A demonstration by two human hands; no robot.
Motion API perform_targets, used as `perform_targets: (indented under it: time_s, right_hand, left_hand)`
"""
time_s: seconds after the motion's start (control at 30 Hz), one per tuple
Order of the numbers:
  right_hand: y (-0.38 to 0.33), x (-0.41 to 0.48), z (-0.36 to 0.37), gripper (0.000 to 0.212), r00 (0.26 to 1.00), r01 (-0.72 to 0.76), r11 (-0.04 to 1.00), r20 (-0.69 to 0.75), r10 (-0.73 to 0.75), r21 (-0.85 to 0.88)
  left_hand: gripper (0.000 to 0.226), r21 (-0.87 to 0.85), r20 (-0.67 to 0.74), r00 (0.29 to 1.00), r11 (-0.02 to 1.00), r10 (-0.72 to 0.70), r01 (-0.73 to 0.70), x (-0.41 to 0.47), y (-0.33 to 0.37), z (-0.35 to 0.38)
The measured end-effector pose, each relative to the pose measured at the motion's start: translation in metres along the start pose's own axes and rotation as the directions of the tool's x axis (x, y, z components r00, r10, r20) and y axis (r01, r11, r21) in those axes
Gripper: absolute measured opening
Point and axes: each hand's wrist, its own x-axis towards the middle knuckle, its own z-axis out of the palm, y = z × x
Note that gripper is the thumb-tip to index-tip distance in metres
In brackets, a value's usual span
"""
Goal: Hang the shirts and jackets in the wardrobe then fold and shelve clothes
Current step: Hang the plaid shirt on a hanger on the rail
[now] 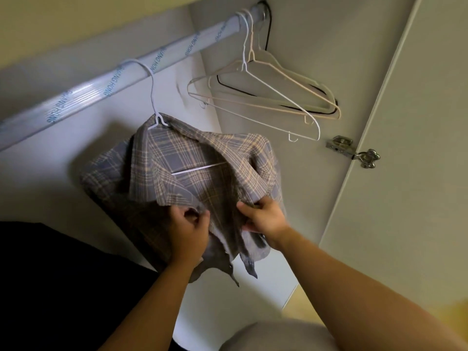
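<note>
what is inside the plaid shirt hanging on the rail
A white wire hanger: its hook comes out at the collar, and part of its bottom bar shows through the plaid shirt's open front. The fabric covers the hanger's shoulders and the rest.

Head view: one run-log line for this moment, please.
stage: hanging | plaid shirt: on white hanger on rail | left hand: grips shirt front | right hand: grips shirt front | empty hangers: at rail end

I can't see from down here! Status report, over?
Left hand, right hand each grip shirt front edges. Shirt on hanger, hooked on rail. Empty hangers hang apart, to the right.
</note>
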Motion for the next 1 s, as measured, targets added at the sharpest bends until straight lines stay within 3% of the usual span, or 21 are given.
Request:
perform_targets:
  time_s: [0.17,0.27,0.37,0.47,0.6,0.77,1.0]
  right_hand:
    - [-0.009,-0.008,0.006,0.033,0.987,0.133,0.987,-0.083,-0.141,-0.087]
    - [-0.011,-0.009,0.010,0.024,0.969,0.175,0.962,-0.135,-0.205,-0.209]
    - [-0.008,-0.010,0.017,0.023,0.969,0.154,0.964,-0.159,-0.191,-0.215]
    - [-0.005,-0.008,0.016,0.033,0.969,0.104,0.951,-0.186,-0.164,-0.292]
    - [-0.001,-0.007,0.015,0.030,0.971,0.063,0.928,-0.193,-0.143,-0.368]
    - [-0.001,-0.007,0.020,0.012,0.969,0.046,0.968,-0.224,-0.103,-0.247]
    - [-0.011,-0.017,0.027,0.015,0.980,0.051,0.989,-0.182,-0.077,-0.140]
  left_hand:
    - [0.034,-0.128,-0.273,0.959,0.984,0.082,-0.121,0.008,0.017,-0.012]
    - [0.039,-0.165,-0.361,0.930,0.977,0.069,-0.136,0.013,0.014,-0.022]
    - [0.045,-0.217,-0.356,0.934,0.973,-0.008,-0.075,0.016,0.008,-0.030]
    - [0.036,-0.247,-0.333,0.941,0.968,-0.057,-0.029,0.022,0.000,-0.038]
    - [0.031,-0.285,-0.353,0.931,0.958,-0.089,-0.017,0.024,-0.001,-0.049]
    - [0.011,-0.248,-0.372,0.928,0.966,-0.032,-0.066,0.030,0.004,-0.054]
    - [0.004,-0.105,-0.317,0.947,0.989,0.062,-0.100,0.024,0.013,-0.050]
